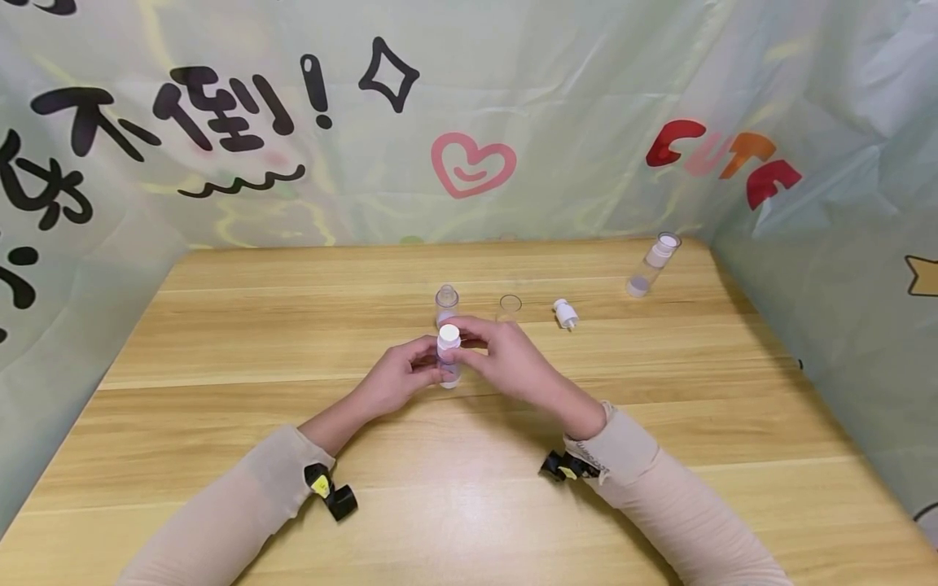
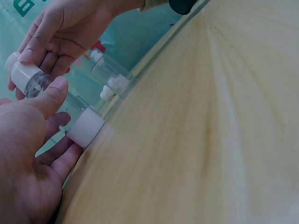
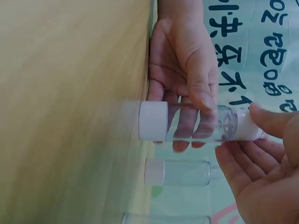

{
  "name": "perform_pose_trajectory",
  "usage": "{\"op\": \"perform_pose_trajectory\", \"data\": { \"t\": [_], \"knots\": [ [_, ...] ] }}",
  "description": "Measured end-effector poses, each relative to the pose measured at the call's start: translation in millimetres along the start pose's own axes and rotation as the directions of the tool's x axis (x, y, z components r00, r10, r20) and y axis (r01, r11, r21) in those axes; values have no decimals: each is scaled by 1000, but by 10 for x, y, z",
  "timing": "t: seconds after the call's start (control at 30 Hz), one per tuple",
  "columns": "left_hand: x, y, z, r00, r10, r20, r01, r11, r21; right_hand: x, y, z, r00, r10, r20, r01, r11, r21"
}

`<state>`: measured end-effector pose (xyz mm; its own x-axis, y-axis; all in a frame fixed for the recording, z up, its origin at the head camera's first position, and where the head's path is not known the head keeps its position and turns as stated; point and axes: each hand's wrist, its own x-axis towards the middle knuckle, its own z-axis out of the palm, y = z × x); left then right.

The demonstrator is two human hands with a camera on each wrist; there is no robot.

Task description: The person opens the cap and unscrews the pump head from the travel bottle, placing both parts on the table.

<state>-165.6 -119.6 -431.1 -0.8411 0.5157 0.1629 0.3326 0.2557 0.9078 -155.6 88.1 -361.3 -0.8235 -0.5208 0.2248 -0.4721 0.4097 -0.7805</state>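
Note:
Near the table's middle stands a small clear bottle with a white base (image 3: 153,120), seen sideways in the right wrist view. My left hand (image 1: 392,378) holds its clear body between thumb and fingers. At the bottle's neck is a white pump top (image 1: 449,334), which my right hand (image 1: 513,362) pinches between thumb and fingers. In the left wrist view the pump top (image 2: 23,74) has a clear collar below it. Just behind the hands stands a second clear bottle (image 3: 187,172) with a white base and a bare threaded neck.
A clear, open-rimmed cap (image 1: 510,303) stands behind my right hand. To its right a loose white pump top (image 1: 566,314) lies on the wooden table (image 1: 454,505). At the back right stands a bottle with pump and clear cover (image 1: 652,267). A printed curtain (image 1: 572,98) encloses the table.

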Motion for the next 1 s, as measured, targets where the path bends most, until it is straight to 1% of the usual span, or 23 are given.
{"op": "perform_pose_trajectory", "data": {
  "t": [0.13,0.33,0.47,0.6,0.7,0.87,1.0],
  "knots": [
    [0,9,2,1000,-13,-1,13,1000,8,21,22,-31,998,24,57,-29,997,72],
    [-2,3,7,1000,-27,-6,27,1000,12,32,37,-55,995,19,101,-28,995,93],
    [-3,-4,8,1000,-25,-6,25,1000,8,29,36,-67,995,10,96,-19,996,88],
    [0,-3,3,1000,-16,-5,16,1000,8,6,1,-65,999,13,39,-13,1000,-1],
    [1,2,-3,1000,-7,-4,7,1000,11,-17,-48,-43,1000,6,-28,-8,997,-81],
    [1,3,-7,1000,-9,-2,10,1000,18,-48,-94,17,992,-16,-126,-2,990,-141],
    [-1,3,-3,1000,-13,-2,13,1000,14,-61,-89,68,985,-30,-170,-1,984,-177]
  ]
}}
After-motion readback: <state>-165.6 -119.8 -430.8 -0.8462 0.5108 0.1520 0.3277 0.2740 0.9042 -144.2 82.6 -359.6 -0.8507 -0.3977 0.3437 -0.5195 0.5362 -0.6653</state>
